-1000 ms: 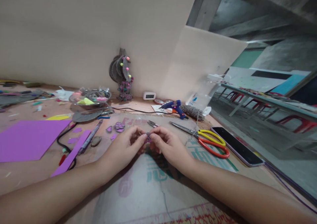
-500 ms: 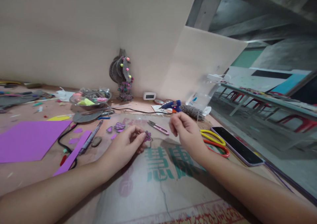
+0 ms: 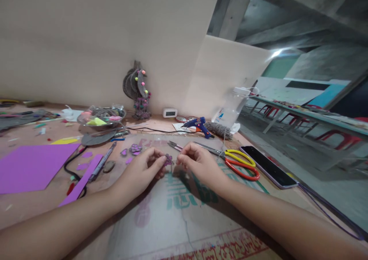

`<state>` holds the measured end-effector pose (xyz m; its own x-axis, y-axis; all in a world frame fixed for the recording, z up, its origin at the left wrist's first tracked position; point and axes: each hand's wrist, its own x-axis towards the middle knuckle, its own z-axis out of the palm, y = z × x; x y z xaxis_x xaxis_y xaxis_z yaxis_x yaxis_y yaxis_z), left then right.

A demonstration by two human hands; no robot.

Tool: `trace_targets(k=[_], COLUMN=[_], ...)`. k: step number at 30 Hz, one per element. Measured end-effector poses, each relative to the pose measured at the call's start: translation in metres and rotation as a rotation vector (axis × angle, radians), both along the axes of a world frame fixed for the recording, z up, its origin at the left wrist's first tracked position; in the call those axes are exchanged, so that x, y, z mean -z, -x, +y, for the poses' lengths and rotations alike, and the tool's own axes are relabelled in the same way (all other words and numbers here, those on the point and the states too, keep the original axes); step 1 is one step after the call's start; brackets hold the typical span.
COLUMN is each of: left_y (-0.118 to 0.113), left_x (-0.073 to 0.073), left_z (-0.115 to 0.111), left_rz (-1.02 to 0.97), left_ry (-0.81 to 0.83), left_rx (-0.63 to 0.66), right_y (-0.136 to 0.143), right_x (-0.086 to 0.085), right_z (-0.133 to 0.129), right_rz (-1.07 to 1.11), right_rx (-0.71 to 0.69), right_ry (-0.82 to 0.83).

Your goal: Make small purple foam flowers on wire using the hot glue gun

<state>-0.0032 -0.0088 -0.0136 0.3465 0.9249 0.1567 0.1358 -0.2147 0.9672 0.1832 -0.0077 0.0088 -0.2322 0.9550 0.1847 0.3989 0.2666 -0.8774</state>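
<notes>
My left hand [image 3: 146,166] pinches a small purple flower-shaped piece [image 3: 168,160] with a grey edge between thumb and fingers. Close to its right side is my right hand [image 3: 199,162], fingertips pressed together; whatever they pinch, perhaps a strand of yarn, is too small to make out. Behind the right hand lie thread snips [image 3: 173,145], partly covered by it. Scissors [image 3: 242,164] with yellow and red handles lie beyond that wrist. Beyond my left hand rest a purple-and-grey flower [image 3: 135,149] and a smaller purple petal piece [image 3: 124,152].
A purple sheet [image 3: 37,168], a purple strip [image 3: 82,181] and a pen [image 3: 102,163] lie at left. Further back are a bowl of scraps [image 3: 100,126], a decorated grey ornament [image 3: 140,87], a blue glue gun [image 3: 198,125] and grey yarn [image 3: 219,130]. A phone [image 3: 267,166] lies right.
My right hand has moved left and down, from above the board to beside the flower piece. My left hand keeps its pinch. The view has shifted slightly.
</notes>
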Motion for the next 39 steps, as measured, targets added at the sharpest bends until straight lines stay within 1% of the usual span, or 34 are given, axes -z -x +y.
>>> trace_targets(k=[2,4,7,10,16,18,21,23,25,28,33,36,39], left_y=[0.000,0.000,0.000,0.000,0.000,0.000,0.001,0.002,0.003,0.005,0.005,0.005,0.006], left_x=[0.000,0.000,0.000,0.000,0.000,-0.001,-0.002,-0.002,-0.001,0.000,-0.005,-0.005,-0.004], left_z=[0.000,0.000,0.000,-0.001,-0.001,0.001,0.004,0.005,0.006,0.005,0.002,0.005,0.007], left_rz=[-0.005,0.002,0.019,0.002,-0.065,-0.116,-0.260,-0.301,-0.268,-0.199,0.012,0.053,0.100], left_ry=[-0.002,-0.004,-0.016,-0.013,0.093,0.102,0.099,0.117,0.114,0.067,-0.001,-0.010,-0.036], left_rx=[0.011,0.012,0.004,0.004,0.070,0.036,-0.115,-0.178,-0.180,-0.143,-0.155,-0.135,-0.157], right_y=[0.002,0.006,0.014,0.019,0.017,0.015,0.013,0.012,0.011,0.010,0.012,0.013,0.013], right_x=[0.002,0.004,0.005,0.006,0.010,0.011,0.010,0.009,0.009,0.009,0.011,0.011,0.011], right_z=[0.000,-0.001,-0.004,-0.007,-0.006,-0.005,-0.004,-0.004,-0.003,-0.003,-0.005,-0.005,-0.004], right_rz=[-0.023,0.005,0.078,0.085,0.151,0.183,0.211,0.219,0.231,0.245,0.255,0.282,0.288], right_rx=[-0.026,-0.032,-0.038,-0.046,-0.033,-0.030,-0.017,-0.015,-0.018,-0.029,-0.025,-0.025,-0.031], right_ry=[-0.024,-0.021,0.061,0.114,0.137,0.144,0.140,0.140,0.143,0.153,0.176,0.186,0.201])
